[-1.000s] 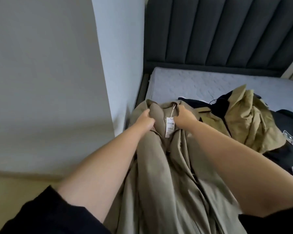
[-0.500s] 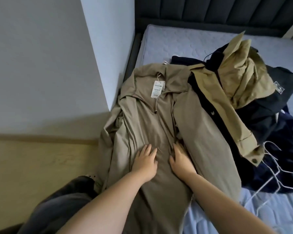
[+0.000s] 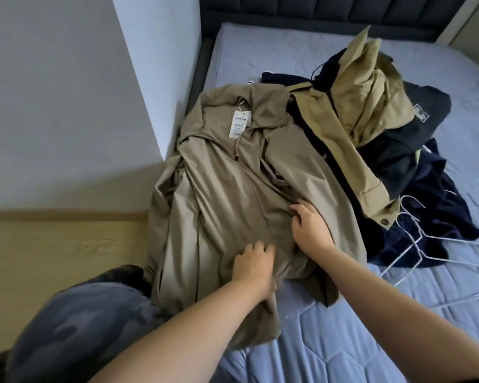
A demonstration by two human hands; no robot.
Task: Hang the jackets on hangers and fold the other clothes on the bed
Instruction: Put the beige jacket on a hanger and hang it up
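While the long khaki fabric jacket (image 3: 233, 183) lies flat along the quilted blue mattress's (image 3: 371, 341) left edge, left hand (image 3: 253, 266) and right hand (image 3: 310, 225) both curl into its front, bunching cloth. Straightening step, I'd guess; next needs a white wire hanger (image 3: 421, 233).

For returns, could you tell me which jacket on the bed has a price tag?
The grey-khaki jacket spread flat on the left; its tag lies at the collar. The tan jacket heaped beside it shows none.
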